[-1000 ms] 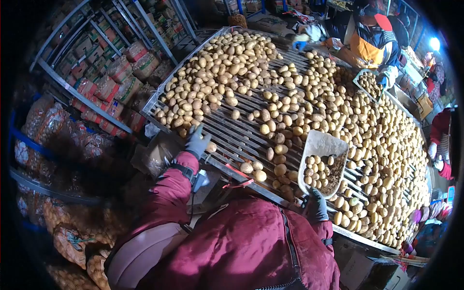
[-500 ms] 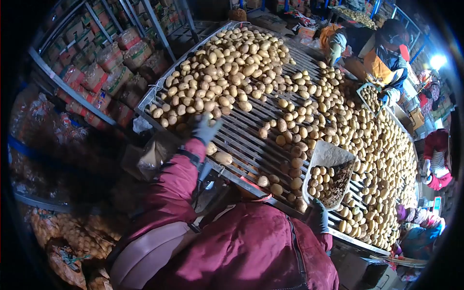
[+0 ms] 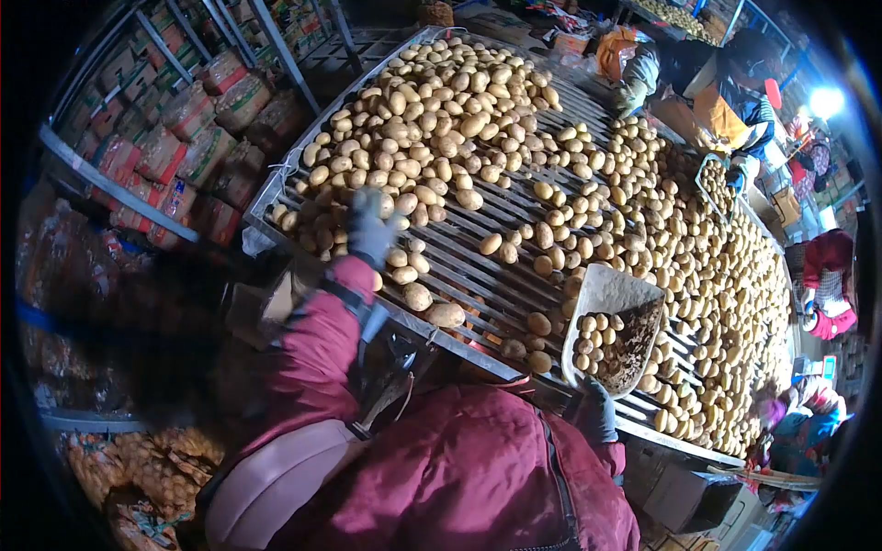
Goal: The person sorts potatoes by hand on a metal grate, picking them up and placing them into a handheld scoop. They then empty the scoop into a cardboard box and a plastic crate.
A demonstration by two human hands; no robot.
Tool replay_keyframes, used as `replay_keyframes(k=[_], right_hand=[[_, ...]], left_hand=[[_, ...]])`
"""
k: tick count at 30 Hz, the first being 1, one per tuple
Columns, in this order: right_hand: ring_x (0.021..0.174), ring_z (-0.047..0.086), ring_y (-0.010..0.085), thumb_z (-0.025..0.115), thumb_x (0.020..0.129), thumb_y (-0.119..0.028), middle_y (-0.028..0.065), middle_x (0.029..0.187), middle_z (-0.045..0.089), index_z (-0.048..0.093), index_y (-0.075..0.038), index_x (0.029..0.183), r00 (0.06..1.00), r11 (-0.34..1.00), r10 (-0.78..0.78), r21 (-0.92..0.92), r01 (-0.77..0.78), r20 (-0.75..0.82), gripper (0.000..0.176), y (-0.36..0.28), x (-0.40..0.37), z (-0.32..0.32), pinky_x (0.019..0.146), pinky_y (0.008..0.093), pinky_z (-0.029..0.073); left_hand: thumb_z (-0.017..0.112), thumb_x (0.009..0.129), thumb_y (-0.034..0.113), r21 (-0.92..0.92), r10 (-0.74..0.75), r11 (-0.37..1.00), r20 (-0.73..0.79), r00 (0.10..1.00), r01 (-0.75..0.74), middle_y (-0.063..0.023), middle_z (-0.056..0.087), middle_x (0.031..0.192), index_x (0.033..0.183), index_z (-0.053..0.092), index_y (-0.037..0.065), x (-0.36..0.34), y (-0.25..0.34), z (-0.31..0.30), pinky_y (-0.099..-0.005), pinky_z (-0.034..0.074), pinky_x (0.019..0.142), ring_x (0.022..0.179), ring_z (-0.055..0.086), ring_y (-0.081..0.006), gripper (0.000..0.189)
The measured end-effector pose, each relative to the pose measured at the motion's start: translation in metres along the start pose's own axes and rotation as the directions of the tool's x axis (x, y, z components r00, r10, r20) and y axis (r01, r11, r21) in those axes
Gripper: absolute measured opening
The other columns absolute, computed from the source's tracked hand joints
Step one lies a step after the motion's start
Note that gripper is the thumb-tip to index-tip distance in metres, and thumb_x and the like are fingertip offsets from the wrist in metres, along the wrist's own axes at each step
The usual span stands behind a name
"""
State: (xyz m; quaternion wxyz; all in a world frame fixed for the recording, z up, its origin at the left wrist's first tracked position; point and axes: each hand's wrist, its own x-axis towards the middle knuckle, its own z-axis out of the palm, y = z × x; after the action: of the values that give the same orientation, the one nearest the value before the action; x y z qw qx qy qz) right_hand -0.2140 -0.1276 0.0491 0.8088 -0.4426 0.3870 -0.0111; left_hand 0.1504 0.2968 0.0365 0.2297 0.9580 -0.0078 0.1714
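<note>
Since the earlier frame, as I watched the feed, the left hand [image 3: 367,228] had gone from the near rail up to the lower edge of the big heap [image 3: 432,110]. The scoop [image 3: 611,286] had barely shifted.

The scoop sat right of centre in the frame, tilted over the worktop [image 3: 459,262], with its open mouth toward the potatoes beyond it. The right hand [image 3: 597,411], gloved, was clamped round its handle at the lower end. Small potatoes [image 3: 593,344] lay in its lower half among dark soil, and the upper half was bare. I judged it roughly half filled, with a great many potatoes left spread across the rollers.

The two hands were well apart. The left hand was at centre left, far from the scoop and over the fringe of the heap. Motion blur smeared that glove, so I could not tell whether its fingers were spread or closed on a potato. Two loose potatoes [image 3: 432,306] lay just below and to the right of it, near the worktop's front rail.

A co-worker [image 3: 726,96] stood at the far side in the upper right of the frame, with a tray [image 3: 712,174] nearby. Filled sacks [image 3: 184,119] were stacked on racks in the upper left.
</note>
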Motion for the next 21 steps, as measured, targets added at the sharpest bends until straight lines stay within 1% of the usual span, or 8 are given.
replay_keyframes(k=[4,7,10,12,14,16,18,21], right_hand=[[0.082,0.063,0.016,0.061,0.096,-0.032,0.0031,0.098,0.067,0.066,-0.003,0.119,0.989,0.893,-0.14,-0.425,0.147,0.049,0.038,0.019,0.001,-0.02,0.065,0.0305,0.052],[0.075,0.059,0.0143,0.058,0.097,-0.031,0.0008,0.091,0.064,0.067,-0.006,0.109,0.998,0.954,-0.051,-0.295,0.043,-0.02,0.029,-0.002,-0.021,0.012,0.063,0.0292,0.049],[0.07,0.056,0.0133,0.058,0.096,-0.029,-0.0009,0.085,0.061,0.066,-0.009,0.099,0.989,0.989,0.134,-0.058,-0.137,-0.055,0.022,-0.005,-0.021,0.029,0.061,0.0284,0.047],[0.068,0.055,0.0132,0.059,0.095,-0.028,-0.0014,0.083,0.059,0.065,-0.01,0.095,0.992,0.992,0.123,-0.007,-0.124,-0.026,0.019,0.005,-0.005,0.03,0.06,0.0282,0.046],[0.071,0.058,0.0126,0.061,0.093,-0.026,-0.0006,0.086,0.062,0.066,-0.009,0.102,0.996,0.994,0.086,-0.063,-0.086,-0.006,0.02,0.012,0.011,0.029,0.062,0.029,0.048],[0.069,0.059,0.0138,0.062,0.092,-0.025,0.0021,0.085,0.063,0.067,-0.007,0.111,0.979,0.978,-0.206,-0.048,0.205,-0.016,0.027,-0.002,-0.003,0.083,0.06,0.0328,0.051],[0.067,0.058,0.0133,0.064,0.092,-0.03,0.0002,0.084,0.063,0.068,-0.008,0.107,0.994,0.969,-0.094,-0.226,0.102,0.048,0.027,-0.008,0.004,0.074,0.059,0.031,0.049],[0.069,0.058,0.013,0.065,0.092,-0.034,-0.0015,0.087,0.063,0.068,-0.008,0.103,0.99,0.938,0.144,-0.319,-0.134,0.007,0.028,-0.026,0.001,0.086,0.061,0.0295,0.05]], left_hand=[[0.069,0.086,0.06,-0.085,-0.329,0.939,0.065,0.942,0.334,-0.0276,0.04,0.151,0.147,0.048,0.013,0.054,-0.089,0.004,-0.05,0.033,0.117,0.141,0.038,-0.0415,0.08],[0.066,0.083,0.067,0.241,-0.209,0.962,0.334,0.919,0.131,-0.0224,0.041,0.153,0.142,0.055,0.016,0.05,0.0,-0.029,-0.0535,0.033,0.114,0.141,0.039,-0.0395,0.079],[0.067,0.083,0.067,0.094,0.058,0.992,0.281,0.958,-0.088,-0.017,0.044,0.15,0.132,0.064,0.015,0.002,0.03,-0.001,-0.0495,0.037,0.112,0.135,0.044,-0.0383,0.071],[0.072,0.083,0.059,-0.125,-0.008,0.989,0.515,0.857,0.084,-0.0145,0.034,0.157,0.135,0.06,0.013,-0.023,0.051,0.021,-0.0497,0.039,0.111,0.138,0.041,-0.0372,0.071],[0.073,0.081,0.057,0.027,0.133,0.984,0.533,0.836,-0.174,-0.0137,0.027,0.16,0.141,0.055,0.014,-0.053,0.109,-0.026,-0.0566,0.032,0.115,0.141,0.031,-0.0495,0.075],[0.072,0.08,0.058,-0.129,0.309,0.95,0.484,0.819,-0.283,-0.0145,0.029,0.16,0.146,0.052,0.018,-0.092,0.101,0.033,-0.0603,0.025,0.118,0.143,0.026,-0.0506,0.079],[0.07,0.083,0.057,-0.362,0.675,0.737,0.367,0.64,-0.57,-0.0193,0.032,0.16,0.146,0.052,0.014,-0.128,0.107,0.066,-0.0555,0.02,0.122,0.148,0.024,-0.043,0.079],[0.069,0.084,0.057,-0.416,0.542,0.823,0.373,0.753,-0.386,-0.0211,0.034,0.158,0.148,0.048,0.013,-0.119,0.13,0.005,-0.0543,0.025,0.119,0.145,0.029,-0.0434,0.081]])
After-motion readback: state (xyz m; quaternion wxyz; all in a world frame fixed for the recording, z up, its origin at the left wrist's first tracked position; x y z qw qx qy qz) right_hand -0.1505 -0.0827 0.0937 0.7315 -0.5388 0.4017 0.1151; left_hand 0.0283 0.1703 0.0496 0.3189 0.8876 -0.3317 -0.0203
